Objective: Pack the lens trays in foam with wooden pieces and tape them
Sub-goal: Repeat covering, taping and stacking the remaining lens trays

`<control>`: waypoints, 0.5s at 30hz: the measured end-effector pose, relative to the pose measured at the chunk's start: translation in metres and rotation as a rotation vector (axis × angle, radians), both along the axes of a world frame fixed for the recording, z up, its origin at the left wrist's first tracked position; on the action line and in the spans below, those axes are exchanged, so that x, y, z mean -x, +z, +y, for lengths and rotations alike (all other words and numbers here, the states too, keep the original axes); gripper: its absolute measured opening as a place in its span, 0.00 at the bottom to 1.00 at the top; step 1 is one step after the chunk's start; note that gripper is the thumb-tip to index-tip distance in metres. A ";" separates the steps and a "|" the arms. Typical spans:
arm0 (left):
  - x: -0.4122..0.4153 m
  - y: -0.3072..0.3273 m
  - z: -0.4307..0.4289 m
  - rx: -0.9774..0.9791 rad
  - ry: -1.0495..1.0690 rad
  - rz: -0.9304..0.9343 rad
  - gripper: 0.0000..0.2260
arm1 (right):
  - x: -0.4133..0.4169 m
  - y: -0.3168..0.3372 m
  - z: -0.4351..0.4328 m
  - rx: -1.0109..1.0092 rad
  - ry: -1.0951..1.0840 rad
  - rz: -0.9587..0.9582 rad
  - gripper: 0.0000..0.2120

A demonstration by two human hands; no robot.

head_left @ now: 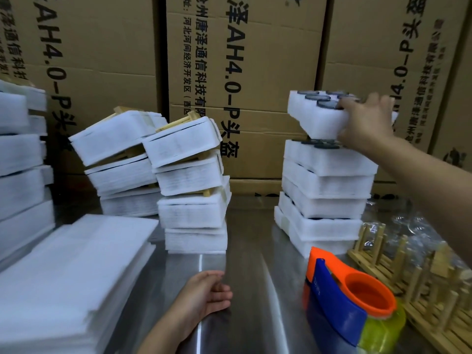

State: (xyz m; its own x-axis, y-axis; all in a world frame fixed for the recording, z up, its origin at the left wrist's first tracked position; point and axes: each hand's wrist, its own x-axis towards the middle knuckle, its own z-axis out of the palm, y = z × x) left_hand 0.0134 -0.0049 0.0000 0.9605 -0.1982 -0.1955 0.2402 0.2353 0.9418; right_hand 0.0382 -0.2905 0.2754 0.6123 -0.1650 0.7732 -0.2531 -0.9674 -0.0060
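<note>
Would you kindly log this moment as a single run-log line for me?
right hand: grips top lens tray, tilted off stack | left hand: open on metal table | tape dispenser: untouched at right

tabletop (255, 290): bare metal, glossy, streaked reflections
foam trays (327, 185): white foam, matt, finely grained
foam sheets (71, 272), left edge: same white foam, matt
tape dispenser (339, 297): orange and blue plastic, smooth, glossy
wooden racks (421, 284), right edge: pale raw wood, matt
cartons (255, 72): brown cardboard, matt, creased

Tape dispenser (342, 300) before tray stack (324, 195) (wooden racks (408, 274) right).
</note>
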 end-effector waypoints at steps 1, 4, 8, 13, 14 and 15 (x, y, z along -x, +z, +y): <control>0.001 0.000 0.000 0.002 0.001 0.000 0.06 | 0.008 0.001 0.008 0.004 0.036 -0.042 0.27; 0.003 0.002 0.001 0.002 0.002 -0.002 0.06 | 0.035 0.001 0.034 0.055 0.139 -0.100 0.26; 0.004 0.003 0.002 0.007 0.000 0.011 0.07 | 0.076 -0.029 0.069 0.086 0.228 -0.125 0.26; 0.006 0.003 0.002 0.015 0.011 0.014 0.07 | 0.130 -0.102 0.106 0.148 0.363 -0.103 0.24; 0.006 0.004 0.002 0.019 0.010 0.010 0.07 | 0.141 -0.117 0.111 0.134 0.397 -0.090 0.24; 0.007 0.005 0.002 0.022 0.013 -0.005 0.08 | 0.150 -0.130 0.115 0.120 0.430 -0.067 0.24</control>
